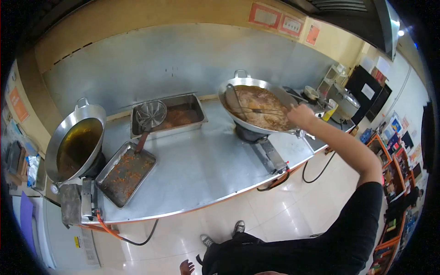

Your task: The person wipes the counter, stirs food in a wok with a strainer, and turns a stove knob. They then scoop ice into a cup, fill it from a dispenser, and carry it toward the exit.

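My right hand [300, 115] is closed at the right rim of a large wok [247, 82] filled with bubbling brown oil and frying food [263, 97]. It grips what looks like a pair of long thin metal tongs [270, 111], which reach leftward across the oil. A turner [237, 101] leans inside the same wok at its left side. Low in the view, my left hand [186, 266] hangs beside my body, fingers apart, holding nothing.
A second wok [98, 112] of darker oil stands left. Between the woks are a deep steel pan [201, 117] with a wire skimmer [152, 113] on it and a shallow tray [120, 181] with crumbs. A gas burner [272, 156] juts toward the counter's front edge; hoses hang below.
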Tool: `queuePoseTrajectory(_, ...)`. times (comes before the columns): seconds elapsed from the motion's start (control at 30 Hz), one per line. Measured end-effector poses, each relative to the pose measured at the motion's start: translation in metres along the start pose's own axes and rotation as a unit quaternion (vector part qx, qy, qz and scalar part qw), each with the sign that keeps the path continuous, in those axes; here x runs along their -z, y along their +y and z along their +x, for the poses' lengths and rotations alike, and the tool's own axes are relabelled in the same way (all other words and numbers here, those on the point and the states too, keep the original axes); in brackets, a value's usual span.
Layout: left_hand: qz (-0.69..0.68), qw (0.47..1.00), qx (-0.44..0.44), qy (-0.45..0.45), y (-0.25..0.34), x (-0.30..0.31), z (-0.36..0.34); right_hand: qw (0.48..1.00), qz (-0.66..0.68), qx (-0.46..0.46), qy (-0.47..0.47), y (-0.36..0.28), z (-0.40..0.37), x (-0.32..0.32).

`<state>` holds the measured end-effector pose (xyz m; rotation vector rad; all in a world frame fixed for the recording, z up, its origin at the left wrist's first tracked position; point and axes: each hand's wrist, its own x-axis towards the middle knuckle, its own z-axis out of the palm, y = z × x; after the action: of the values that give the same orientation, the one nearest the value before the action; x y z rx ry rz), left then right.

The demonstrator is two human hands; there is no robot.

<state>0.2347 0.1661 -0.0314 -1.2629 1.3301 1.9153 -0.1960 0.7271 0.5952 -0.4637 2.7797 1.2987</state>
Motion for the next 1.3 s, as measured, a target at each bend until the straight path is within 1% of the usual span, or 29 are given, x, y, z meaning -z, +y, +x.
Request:
queuePoseTrajectory(0.03, -0.006, 1.0, -0.014, -0.003, 0.003, 0.0, -0.002, 0.999, -0.001, -0.009, 0.043, -0.006, -0.007, 0.016)
queuePoseTrajectory(0.07, -0.006, 0.999, -0.031, -0.005, 0.008, -0.004, -0.006, 0.999, 0.002, -0.008, 0.039, -0.014, -0.006, 0.02)
queuePoseTrajectory(0.13, -0.014, 0.998, -0.055, 0.025, 0.024, -0.02, -0.023, 1.0, 0.0, -0.009, 0.029, -0.025, -0.003, 0.026)
queuePoseTrajectory(0.17, -0.012, 0.997, -0.065, 0.038, 0.031, -0.023, -0.035, 0.999, -0.011, 0.035, -0.03, -0.027, 0.01, 0.017)
queuePoseTrajectory(0.27, 0.006, 0.998, -0.029, 0.048, 0.032, -0.023, -0.044, 0.996, 0.081, -0.036, -0.012, -0.048, 0.027, 0.021)
queuePoseTrajectory(0.3, 0.002, 0.999, -0.012, 0.031, 0.029, -0.017, -0.044, 0.99, 0.133, -0.033, -0.04, -0.048, 0.038, 0.012)
queuePoseTrajectory(0.33, -0.03, 0.997, -0.075, -0.002, 0.024, -0.015, -0.045, 0.98, 0.184, -0.031, -0.067, -0.042, 0.054, -0.001)
queuePoseTrajectory(0.37, -0.027, 0.997, -0.069, -0.001, 0.021, -0.01, -0.038, 0.967, 0.236, -0.028, -0.095, -0.037, 0.066, -0.012)
queuePoseTrajectory(0.47, -0.027, 0.999, -0.026, -0.014, -0.002, 0.007, -0.01, 0.945, 0.309, -0.083, -0.071, -0.027, 0.077, -0.031)
queuePoseTrajectory(0.57, -0.048, 0.998, 0.0, -0.043, -0.022, 0.013, 0.009, 0.934, 0.335, -0.115, -0.046, -0.032, 0.024, 0.016)
queuePoseTrajectory(0.67, -0.062, 0.995, 0.018, -0.071, -0.027, 0.013, 0.016, 0.916, 0.378, -0.134, 0.003, -0.035, -0.008, 0.017)
queuePoseTrajectory(0.7, -0.065, 0.994, 0.027, -0.078, -0.026, 0.014, 0.017, 0.919, 0.367, -0.139, 0.044, -0.04, -0.017, 0.018)
queuePoseTrajectory(0.8, -0.075, 0.99, 0.014, -0.121, -0.01, 0.015, 0.022, 0.909, 0.383, -0.163, 0.007, -0.05, -0.034, 0.041)
queuePoseTrajectory(0.83, -0.26, 0.87, -0.029, -0.418, -0.006, 0.013, 0.023, 0.903, 0.398, -0.156, 0.029, -0.051, -0.035, 0.032)
queuePoseTrajectory(0.87, -0.035, 0.994, -0.008, -0.106, 0.011, 0.019, 0.031, 0.898, 0.409, -0.161, 0.033, -0.053, -0.037, 0.028)
queuePoseTrajectory(0.93, 0.009, 0.998, -0.025, -0.065, 0.035, 0.017, 0.038, 0.887, 0.429, -0.166, 0.043, -0.058, -0.037, 0.024)
queuePoseTrajectory(0.97, 0.022, 0.998, -0.036, -0.053, 0.05, 0.014, 0.036, 0.871, 0.461, -0.155, 0.067, -0.061, -0.036, 0.019)
queuePoseTrajectory(1.03, 0.036, 0.997, -0.059, -0.039, 0.075, 0.003, 0.028, 0.837, 0.519, -0.132, 0.112, -0.064, -0.032, 0.004)
queuePoseTrajectory(1.07, 0.04, 0.996, -0.068, -0.037, 0.084, -0.002, 0.024, 0.833, 0.525, -0.128, 0.122, -0.064, -0.028, -0.004)
queuePoseTrajectory(1.13, 0.044, 0.995, -0.078, -0.033, 0.094, -0.009, 0.017, 0.823, 0.537, -0.121, 0.14, -0.066, -0.019, -0.025)
queuePoseTrajectory(1.23, 0.046, 0.996, -0.072, -0.034, 0.093, -0.009, 0.017, 0.784, 0.57, -0.082, 0.232, -0.069, 0.003, -0.075)
queuePoseTrajectory(1.27, 0.044, 0.996, -0.064, -0.037, 0.087, -0.008, 0.021, 0.747, 0.635, -0.13, 0.147, -0.065, -0.003, -0.059)
queuePoseTrajectory(1.3, 0.039, 0.997, -0.051, -0.043, 0.076, -0.003, 0.025, 0.699, 0.691, -0.175, 0.061, -0.059, -0.014, -0.024)
